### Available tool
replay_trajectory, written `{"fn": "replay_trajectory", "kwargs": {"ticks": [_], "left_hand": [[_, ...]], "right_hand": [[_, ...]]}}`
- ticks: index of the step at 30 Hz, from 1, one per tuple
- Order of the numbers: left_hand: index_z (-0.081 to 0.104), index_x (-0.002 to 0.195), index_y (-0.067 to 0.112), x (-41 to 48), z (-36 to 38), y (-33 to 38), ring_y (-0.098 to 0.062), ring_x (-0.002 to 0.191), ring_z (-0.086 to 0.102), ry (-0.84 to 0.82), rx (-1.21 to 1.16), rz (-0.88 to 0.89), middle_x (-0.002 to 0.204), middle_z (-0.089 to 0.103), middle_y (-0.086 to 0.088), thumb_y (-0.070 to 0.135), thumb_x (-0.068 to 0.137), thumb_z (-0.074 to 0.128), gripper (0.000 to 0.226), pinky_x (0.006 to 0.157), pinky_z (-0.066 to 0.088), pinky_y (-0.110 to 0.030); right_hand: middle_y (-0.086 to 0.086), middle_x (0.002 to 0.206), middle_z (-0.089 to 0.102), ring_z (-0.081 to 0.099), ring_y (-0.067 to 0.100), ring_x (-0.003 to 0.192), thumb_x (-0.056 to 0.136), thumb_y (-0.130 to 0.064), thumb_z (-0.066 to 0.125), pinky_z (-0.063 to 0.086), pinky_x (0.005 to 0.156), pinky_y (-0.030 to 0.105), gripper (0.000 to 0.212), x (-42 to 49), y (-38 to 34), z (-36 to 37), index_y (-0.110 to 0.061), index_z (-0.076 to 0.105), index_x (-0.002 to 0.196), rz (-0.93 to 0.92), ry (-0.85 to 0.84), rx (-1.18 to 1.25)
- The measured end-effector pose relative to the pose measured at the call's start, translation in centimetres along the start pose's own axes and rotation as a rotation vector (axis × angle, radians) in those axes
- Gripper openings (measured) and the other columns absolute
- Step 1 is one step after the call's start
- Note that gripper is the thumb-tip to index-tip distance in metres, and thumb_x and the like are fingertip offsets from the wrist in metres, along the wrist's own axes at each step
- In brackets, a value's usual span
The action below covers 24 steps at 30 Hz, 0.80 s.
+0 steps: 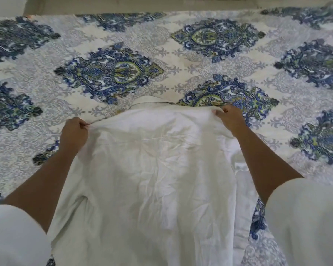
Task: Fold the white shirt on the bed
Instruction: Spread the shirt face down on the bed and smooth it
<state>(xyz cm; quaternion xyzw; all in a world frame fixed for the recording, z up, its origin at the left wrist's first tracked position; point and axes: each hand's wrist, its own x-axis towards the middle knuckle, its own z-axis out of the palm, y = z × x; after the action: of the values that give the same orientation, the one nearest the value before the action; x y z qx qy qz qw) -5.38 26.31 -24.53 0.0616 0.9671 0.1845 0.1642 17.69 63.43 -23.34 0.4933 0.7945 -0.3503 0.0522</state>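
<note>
The white shirt (154,169) lies spread out on the bed, back side up, with its collar (152,103) pointing away from me. It is wrinkled, and a sleeve bunches along its right side. My left hand (73,134) pinches the left shoulder of the shirt. My right hand (229,117) pinches the right shoulder. Both arms reach forward over the cloth, and the lower hem runs out of view at the bottom.
The bed is covered by a white quilt (181,60) with blue and green diamond medallions, stretching far to the left, right and beyond the collar. The far edge of the bed (142,8) meets a pale wall or headboard at the top.
</note>
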Motion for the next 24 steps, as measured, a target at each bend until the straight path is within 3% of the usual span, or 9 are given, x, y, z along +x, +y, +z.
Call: {"fn": "replay_trajectory", "kwargs": {"ticks": [4, 7, 9, 11, 13, 16, 20, 22, 24], "left_hand": [[0.05, 0.118, -0.004, -5.1, 1.8, 3.3, -0.047, 0.116, 0.041, 0.241, 0.211, 0.315, 0.127, 0.044, -0.029, 0.008, 0.081, 0.058, 0.04, 0.092, 0.036, -0.054], [0.055, 0.111, 0.004, -11.0, 5.4, 6.3, -0.039, 0.115, 0.049, 0.157, 0.204, 0.664, 0.125, 0.054, -0.02, 0.018, 0.074, 0.047, 0.04, 0.092, 0.036, -0.044], [0.06, 0.106, 0.009, -15.3, 7.9, 8.3, -0.034, 0.114, 0.054, -0.002, 0.204, 0.796, 0.123, 0.058, -0.015, 0.022, 0.072, 0.041, 0.041, 0.091, 0.039, -0.042], [0.062, 0.105, 0.011, -19.4, 9.6, 9.9, -0.031, 0.113, 0.057, -0.137, 0.205, 0.857, 0.121, 0.061, -0.01, 0.022, 0.073, 0.038, 0.041, 0.089, 0.045, -0.041], [0.064, 0.102, 0.01, -23.0, 10.6, 11.0, -0.029, 0.106, 0.061, -0.202, 0.199, 0.886, 0.116, 0.063, -0.009, 0.02, 0.074, 0.037, 0.04, 0.081, 0.05, -0.039], [0.065, 0.102, 0.009, -27.2, 11.4, 12.1, -0.031, 0.103, 0.062, -0.271, 0.182, 0.899, 0.114, 0.065, -0.01, 0.013, 0.074, 0.047, 0.034, 0.077, 0.051, -0.04], [0.065, 0.104, 0.009, -31.2, 12.2, 13.4, -0.033, 0.1, 0.061, -0.314, 0.242, 0.958, 0.115, 0.064, -0.009, 0.009, 0.071, 0.053, 0.035, 0.071, 0.052, -0.039], [0.064, 0.104, 0.009, -32.5, 12.6, 14.3, -0.034, 0.096, 0.061, -0.324, 0.261, 0.982, 0.115, 0.063, -0.009, 0.008, 0.072, 0.052, 0.034, 0.066, 0.052, -0.039], [0.063, 0.105, 0.007, -33.3, 12.8, 15.2, -0.035, 0.096, 0.059, -0.32, 0.265, 0.979, 0.117, 0.061, -0.01, 0.006, 0.074, 0.052, 0.033, 0.064, 0.052, -0.04]], "right_hand": [[-0.002, 0.116, 0.051, 0.048, 0.015, 0.106, 0.082, -0.07, 0.043, 0.039, 0.087, 0.026, 0.065, -3.4, 3.1, -3.0, -0.018, 0.052, 0.12, 0.248, -0.237, 0.259], [0.014, 0.098, 0.057, 0.053, 0.024, 0.095, 0.094, -0.047, 0.044, 0.039, 0.074, 0.026, 0.04, -7.3, 5.8, -3.9, -0.011, 0.061, 0.102, 0.197, -0.134, 0.186], [0.022, 0.106, 0.064, 0.059, 0.033, 0.102, 0.093, -0.024, 0.051, 0.045, 0.083, 0.032, 0.027, -10.5, 7.9, -3.4, -0.001, 0.064, 0.102, 0.19, 0.02, 0.198], [0.019, 0.108, 0.066, 0.06, 0.031, 0.103, 0.088, -0.011, 0.055, 0.044, 0.084, 0.031, 0.019, -14.1, 9.7, -2.2, -0.002, 0.066, 0.1, 0.225, 0.096, 0.2], [0.016, 0.103, 0.067, 0.061, 0.029, 0.098, 0.086, -0.008, 0.055, 0.042, 0.074, 0.028, 0.017, -17.8, 11.0, -1.0, -0.004, 0.067, 0.096, 0.296, 0.157, 0.233], [0.019, 0.102, 0.067, 0.061, 0.032, 0.098, 0.082, -0.007, 0.055, 0.044, 0.076, 0.031, 0.018, -21.3, 13.4, 0.7, -0.002, 0.067, 0.096, 0.422, 0.186, 0.284], [0.021, 0.103, 0.065, 0.064, 0.03, 0.086, 0.069, -0.022, 0.072, 0.05, 0.068, 0.034, 0.044, -23.2, 16.2, 2.7, 0.004, 0.06, 0.102, 0.626, 0.059, 0.368], [0.017, 0.097, 0.065, 0.06, 0.024, 0.08, 0.072, -0.017, 0.075, 0.046, 0.061, 0.027, 0.04, -23.5, 16.5, 2.7, 0.004, 0.059, 0.103, 0.615, -0.043, 0.493], [0.013, 0.092, 0.064, 0.059, 0.023, 0.081, 0.078, -0.011, 0.07, 0.043, 0.056, 0.02, 0.027, -22.9, 16.9, 1.2, -0.001, 0.064, 0.102, 0.538, -0.113, 0.388]]}}
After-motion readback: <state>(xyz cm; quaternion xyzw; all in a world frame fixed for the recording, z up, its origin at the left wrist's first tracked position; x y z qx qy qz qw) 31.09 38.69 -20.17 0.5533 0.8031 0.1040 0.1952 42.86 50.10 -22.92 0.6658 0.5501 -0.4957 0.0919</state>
